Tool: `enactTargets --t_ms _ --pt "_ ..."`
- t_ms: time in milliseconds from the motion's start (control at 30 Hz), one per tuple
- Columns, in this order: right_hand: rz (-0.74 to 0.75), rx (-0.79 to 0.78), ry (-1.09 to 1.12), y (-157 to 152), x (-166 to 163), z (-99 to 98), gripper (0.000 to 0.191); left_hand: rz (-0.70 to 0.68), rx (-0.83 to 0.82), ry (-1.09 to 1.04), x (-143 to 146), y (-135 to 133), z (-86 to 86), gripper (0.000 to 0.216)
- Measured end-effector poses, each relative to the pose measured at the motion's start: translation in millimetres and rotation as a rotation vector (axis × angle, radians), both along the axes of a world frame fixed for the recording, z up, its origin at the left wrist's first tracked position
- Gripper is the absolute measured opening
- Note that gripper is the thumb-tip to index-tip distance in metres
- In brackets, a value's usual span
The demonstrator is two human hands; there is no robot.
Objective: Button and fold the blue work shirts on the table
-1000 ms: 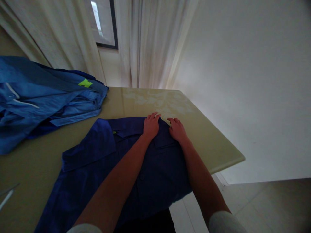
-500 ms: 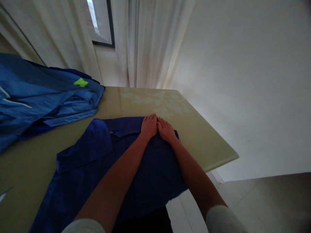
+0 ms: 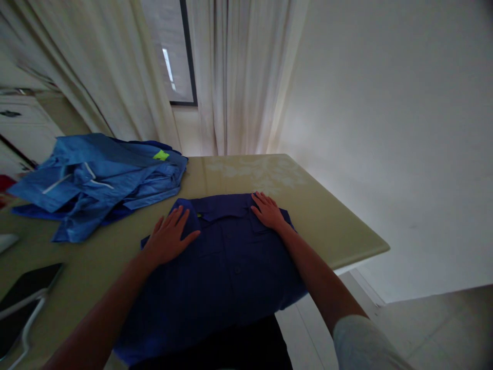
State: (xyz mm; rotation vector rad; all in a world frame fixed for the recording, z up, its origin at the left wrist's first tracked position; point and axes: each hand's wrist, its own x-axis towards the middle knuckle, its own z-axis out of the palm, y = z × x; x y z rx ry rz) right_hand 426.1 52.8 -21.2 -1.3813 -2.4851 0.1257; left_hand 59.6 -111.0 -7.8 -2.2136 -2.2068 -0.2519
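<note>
A dark blue button-up shirt (image 3: 215, 257) lies on the table in front of me, with its lower part reaching over the near edge. Its collar side faces away, and a small yellow-green tag shows there. On the shirt's left side rests my left hand (image 3: 169, 237), fingers spread and thumb out. My right hand (image 3: 268, 210) lies flat near the far right part of the shirt, with its fingers stretched out. Neither hand grips the cloth.
A heap of lighter blue garments (image 3: 115, 180) with white trim lies at the table's far left. A dark phone (image 3: 26, 293) with a white cable sits at the left. The table (image 3: 331, 226) ends near a wall at the right; curtains (image 3: 246, 77) hang behind.
My left hand has moved left, away from my right hand, onto the shirt's left side. The shirt's left part is now folded in. The view has shifted left.
</note>
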Motion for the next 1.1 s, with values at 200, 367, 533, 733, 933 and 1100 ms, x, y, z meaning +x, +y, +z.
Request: enactTargets --t_ms 200,367,533,733,933,1100 --pt "-0.016 -0.047 -0.067 1.8 -2.2 0.6 0.073 -0.136 -0.044 0.005 -61.9 -44.1 -27.1 0.074" --pt "-0.038 -0.051 -0.093 2.3 -2.0 0.2 0.072 -0.064 0.0 -0.182 -75.8 -29.4 -16.4 0.076" --pt "-0.03 -0.041 -0.061 3.0 -1.1 -0.6 0.069 0.002 0.085 -0.188 -79.5 -39.3 -1.4 0.092" --pt "-0.041 -0.039 -0.033 2.5 -1.9 1.1 0.067 -0.139 0.052 -0.084 -84.7 -72.3 -0.9 0.052" --pt "-0.04 -0.03 -0.016 4.1 -1.4 -0.4 0.065 -0.01 0.108 -0.107 -101.5 -66.2 -9.8 0.066" --pt "-0.044 -0.03 -0.021 6.1 -1.2 -3.3 0.065 -0.005 0.123 -0.117 -113.0 -56.8 -7.5 0.057"
